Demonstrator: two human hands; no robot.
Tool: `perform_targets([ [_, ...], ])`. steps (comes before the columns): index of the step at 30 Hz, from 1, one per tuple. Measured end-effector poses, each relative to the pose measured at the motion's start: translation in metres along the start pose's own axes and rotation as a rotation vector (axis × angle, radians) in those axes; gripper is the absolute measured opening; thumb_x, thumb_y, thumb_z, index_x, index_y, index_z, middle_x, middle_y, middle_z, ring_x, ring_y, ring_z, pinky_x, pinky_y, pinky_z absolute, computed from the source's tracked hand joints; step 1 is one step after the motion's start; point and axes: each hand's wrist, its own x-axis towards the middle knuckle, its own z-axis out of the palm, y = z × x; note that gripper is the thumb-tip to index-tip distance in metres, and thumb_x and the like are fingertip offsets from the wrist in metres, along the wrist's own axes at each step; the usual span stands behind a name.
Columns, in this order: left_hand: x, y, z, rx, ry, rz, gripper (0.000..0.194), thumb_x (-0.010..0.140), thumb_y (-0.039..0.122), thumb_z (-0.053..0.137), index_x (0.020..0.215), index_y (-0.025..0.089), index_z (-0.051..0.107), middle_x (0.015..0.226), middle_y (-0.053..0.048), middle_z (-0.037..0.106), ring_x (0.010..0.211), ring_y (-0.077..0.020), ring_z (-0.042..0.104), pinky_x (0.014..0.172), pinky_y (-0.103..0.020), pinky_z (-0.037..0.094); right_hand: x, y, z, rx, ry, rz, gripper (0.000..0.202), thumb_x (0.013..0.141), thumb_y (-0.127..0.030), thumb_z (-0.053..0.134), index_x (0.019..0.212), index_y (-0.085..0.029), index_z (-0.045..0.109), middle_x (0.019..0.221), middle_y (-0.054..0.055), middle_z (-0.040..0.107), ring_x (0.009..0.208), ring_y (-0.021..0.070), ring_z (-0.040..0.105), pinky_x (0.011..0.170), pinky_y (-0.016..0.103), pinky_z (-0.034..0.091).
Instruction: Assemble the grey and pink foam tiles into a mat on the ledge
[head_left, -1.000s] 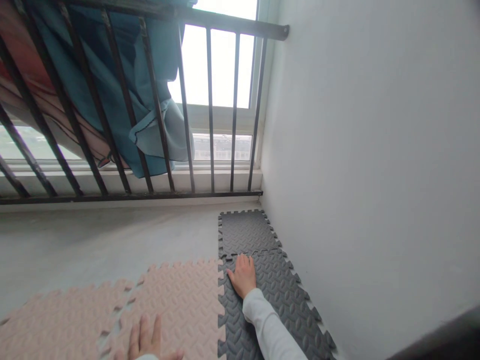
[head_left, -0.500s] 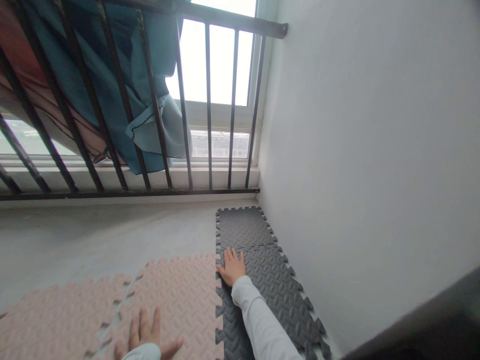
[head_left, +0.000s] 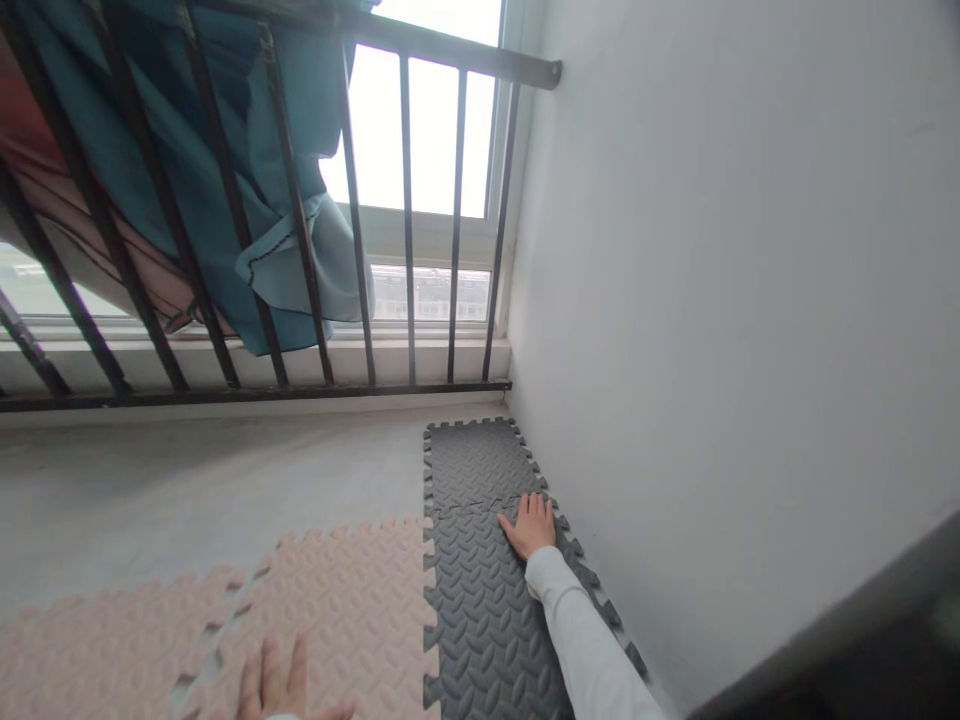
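Observation:
My right hand (head_left: 534, 526) lies flat, fingers spread, on the dark grey foam mat tile (head_left: 480, 600) close to its right edge, just below the seam with a farther dark grey tile (head_left: 476, 460). The two grey tiles meet at that jagged seam. My left hand (head_left: 279, 684) rests with fingers apart on a pink foam mat tile (head_left: 360, 600), partly cut off by the bottom of the view. This pink tile's right edge meets the toothed left edge of the near grey tile. Another pink tile (head_left: 112, 650) lies at the left, with a gap between the two pink ones.
A white wall (head_left: 712, 300) rises along the right side of the grey tiles. Ahead, a dark metal railing (head_left: 300, 392) stands before a window (head_left: 427, 130), with blue and pink cloth (head_left: 292, 250) behind the bars. Pale floor (head_left: 225, 480) shows beyond the pink tiles.
My right hand has moved right across the grey tile, from its left edge to near its right edge. My left hand sits lower in view. The whole view has shifted slightly.

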Motion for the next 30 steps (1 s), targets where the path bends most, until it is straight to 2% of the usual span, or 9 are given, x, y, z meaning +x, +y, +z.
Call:
perform_targets([
  [3,-0.002,0.002,-0.007,-0.029,-0.027,-0.007,0.094,0.056,0.065,0.052,0.134,0.018,0.029,0.146,-0.014,0.014,0.134,-0.0324,0.005,0.105,-0.053,0.005,0.004,0.017,-0.010,0.003,-0.040,-0.083,0.066,0.083,-0.055,0.025,0.125,-0.008,0.044,0.130,0.019,0.043,0.124,0.0261,0.033,0.104,0.044,0.009],
  [7,-0.006,0.003,-0.017,-0.097,-0.047,0.011,0.093,0.056,0.060,0.053,0.134,0.017,0.029,0.146,-0.015,0.012,0.134,-0.0334,0.005,0.103,-0.056,0.007,0.010,0.029,-0.021,-0.007,-0.155,-0.050,0.060,0.083,-0.054,0.026,0.130,-0.019,0.038,0.140,0.013,0.031,0.128,0.0237,0.027,0.102,0.046,0.017],
  [12,-0.010,0.003,-0.039,-0.091,-0.217,0.003,0.100,0.053,0.063,0.053,0.137,0.021,0.018,0.148,-0.012,0.001,0.134,-0.0307,-0.002,0.103,-0.056,0.004,0.003,0.027,-0.033,-0.039,-0.175,-0.125,0.052,0.085,-0.045,0.027,0.128,-0.019,0.042,0.131,0.014,0.043,0.123,0.0241,0.035,0.101,0.049,0.018],
  [14,-0.012,0.003,-0.047,-0.109,-0.255,0.006,0.102,0.053,0.063,0.054,0.137,0.021,0.016,0.147,-0.013,-0.001,0.134,-0.0306,-0.004,0.103,-0.057,0.003,-0.015,0.019,-0.034,-0.061,-0.140,-0.158,0.053,0.084,-0.041,0.032,0.132,-0.019,0.034,0.135,0.013,0.038,0.125,0.0243,0.032,0.102,0.049,0.017],
  [17,-0.015,0.005,-0.054,-0.164,-0.260,0.036,0.102,0.054,0.060,0.057,0.137,0.019,0.015,0.147,-0.015,-0.002,0.134,-0.0323,-0.005,0.102,-0.058,0.003,-0.062,0.006,-0.033,-0.085,-0.221,-0.183,0.060,0.079,-0.039,0.039,0.135,-0.021,0.028,0.139,0.012,0.032,0.127,0.0282,0.028,0.099,0.056,0.018],
  [22,-0.016,0.001,-0.065,-0.353,-0.167,0.070,0.093,0.055,0.043,0.066,0.135,0.015,0.027,0.146,-0.019,0.008,0.133,-0.0363,0.002,0.101,-0.059,0.007,-0.151,-0.003,-0.028,-0.067,-0.258,-0.227,0.059,0.078,-0.038,0.037,0.135,-0.025,0.028,0.142,0.009,0.026,0.129,0.0253,0.024,0.100,0.055,0.019],
  [24,-0.016,-0.016,-0.070,-0.471,-0.108,0.115,0.068,0.066,0.034,0.059,0.128,0.014,0.040,0.143,-0.016,0.024,0.132,-0.0324,0.016,0.104,-0.049,0.017,-0.177,0.002,-0.023,-0.058,-0.259,-0.197,0.058,0.079,-0.039,0.034,0.135,-0.025,0.029,0.142,0.009,0.027,0.129,0.0245,0.025,0.099,0.055,0.021],
  [27,-0.025,-0.068,-0.069,-0.548,-0.046,0.115,0.045,0.079,0.022,0.037,0.119,0.006,0.050,0.130,-0.013,0.047,0.122,-0.0235,0.038,0.101,-0.030,0.029,-0.199,0.016,-0.012,-0.077,-0.260,-0.121,0.056,0.079,-0.038,0.033,0.133,-0.026,0.032,0.141,0.008,0.029,0.129,0.0234,0.026,0.097,0.054,0.026],
  [30,-0.046,-0.128,-0.051,-0.477,0.037,-0.097,0.043,0.077,0.024,0.037,0.112,0.004,0.053,0.119,-0.019,0.052,0.110,-0.0279,0.049,0.093,-0.035,0.038,-0.204,0.026,-0.002,-0.101,-0.198,-0.095,0.053,0.079,-0.036,0.032,0.132,-0.025,0.036,0.139,0.008,0.033,0.128,0.0227,0.029,0.097,0.051,0.028],
])
